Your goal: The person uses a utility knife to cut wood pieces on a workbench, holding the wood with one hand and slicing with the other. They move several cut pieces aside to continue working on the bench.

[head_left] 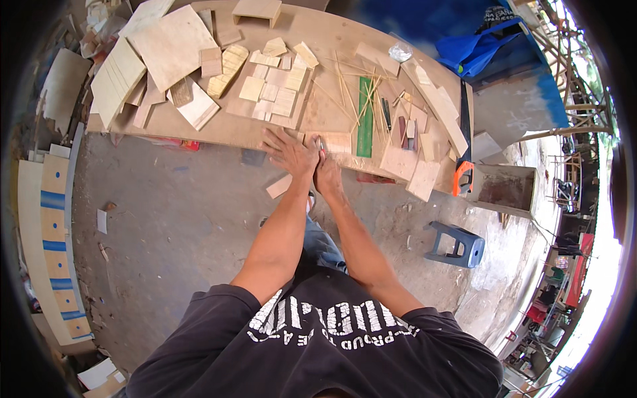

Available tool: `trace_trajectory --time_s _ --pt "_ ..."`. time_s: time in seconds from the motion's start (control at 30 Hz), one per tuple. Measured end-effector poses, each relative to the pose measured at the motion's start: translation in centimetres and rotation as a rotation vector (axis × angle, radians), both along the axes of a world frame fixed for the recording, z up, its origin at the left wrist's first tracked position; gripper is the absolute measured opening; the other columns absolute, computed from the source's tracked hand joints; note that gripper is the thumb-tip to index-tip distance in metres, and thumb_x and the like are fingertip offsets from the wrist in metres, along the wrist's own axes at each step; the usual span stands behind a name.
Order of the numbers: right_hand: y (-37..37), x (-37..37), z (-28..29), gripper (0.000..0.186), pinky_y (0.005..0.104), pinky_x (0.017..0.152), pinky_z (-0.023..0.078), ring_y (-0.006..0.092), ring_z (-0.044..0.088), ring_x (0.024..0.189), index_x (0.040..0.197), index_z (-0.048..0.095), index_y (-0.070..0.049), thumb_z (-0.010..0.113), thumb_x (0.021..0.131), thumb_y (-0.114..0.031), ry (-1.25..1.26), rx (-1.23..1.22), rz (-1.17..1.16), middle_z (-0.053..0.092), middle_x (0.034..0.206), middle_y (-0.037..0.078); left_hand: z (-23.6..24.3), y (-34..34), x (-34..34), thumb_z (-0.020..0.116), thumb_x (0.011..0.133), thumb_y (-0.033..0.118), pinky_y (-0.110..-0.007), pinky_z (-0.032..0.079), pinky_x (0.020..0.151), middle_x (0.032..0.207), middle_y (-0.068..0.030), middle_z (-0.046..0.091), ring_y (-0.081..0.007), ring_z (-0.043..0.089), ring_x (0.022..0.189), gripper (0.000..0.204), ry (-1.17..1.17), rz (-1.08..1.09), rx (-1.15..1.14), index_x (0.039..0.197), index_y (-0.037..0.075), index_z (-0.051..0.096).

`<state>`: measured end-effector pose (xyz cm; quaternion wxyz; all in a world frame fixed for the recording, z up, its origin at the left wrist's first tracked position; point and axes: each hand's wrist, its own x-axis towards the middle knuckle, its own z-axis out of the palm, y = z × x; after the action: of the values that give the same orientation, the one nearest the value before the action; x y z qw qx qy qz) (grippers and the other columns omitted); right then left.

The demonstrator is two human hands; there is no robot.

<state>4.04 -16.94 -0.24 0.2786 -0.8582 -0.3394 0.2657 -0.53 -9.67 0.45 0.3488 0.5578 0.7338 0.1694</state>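
Observation:
My left hand spreads its fingers at the bench's front edge, its thumb side against a small pale board. Right beside it, my right hand is closed around a small tool with a red part and a metal tip, held at that board's left end; the tool's exact kind is hard to make out. A long green strip lies just right of the board among thin sticks. Several cut wood blocks sit on a sheet beyond my left hand.
The bench carries plywood offcuts, slim hand tools and an orange-handled saw at its right end. A blue tarp is behind it. A blue stool and metal box stand right, a striped panel left.

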Motion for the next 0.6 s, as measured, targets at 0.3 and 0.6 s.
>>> trace_trajectory --time_s 0.3,0.6 --pt "1.7 0.9 0.6 0.056 0.0579 0.087 0.048 0.0545 0.061 0.102 0.11 0.064 0.01 0.037 0.106 -0.039 0.087 -0.135 -0.028 0.062 0.103 0.041 0.0 1.3 -0.1 0.084 0.072 0.049 -0.072 0.023 0.112 0.168 -0.0149 -0.006 -0.0482 -0.014 0.151 0.109 -0.002 -0.012 -0.026 0.153 0.005 0.025" --pt "1.3 0.2 -1.0 0.058 0.0568 0.089 0.049 0.0534 0.062 0.103 0.109 0.067 0.006 0.038 0.105 -0.044 0.059 -0.026 -0.085 0.065 0.104 0.038 -0.2 0.8 -0.6 0.083 0.072 0.052 -0.075 0.022 0.11 0.168 -0.0141 -0.005 -0.0473 -0.016 0.15 0.11 -0.017 -0.023 0.032 0.153 0.003 0.027"
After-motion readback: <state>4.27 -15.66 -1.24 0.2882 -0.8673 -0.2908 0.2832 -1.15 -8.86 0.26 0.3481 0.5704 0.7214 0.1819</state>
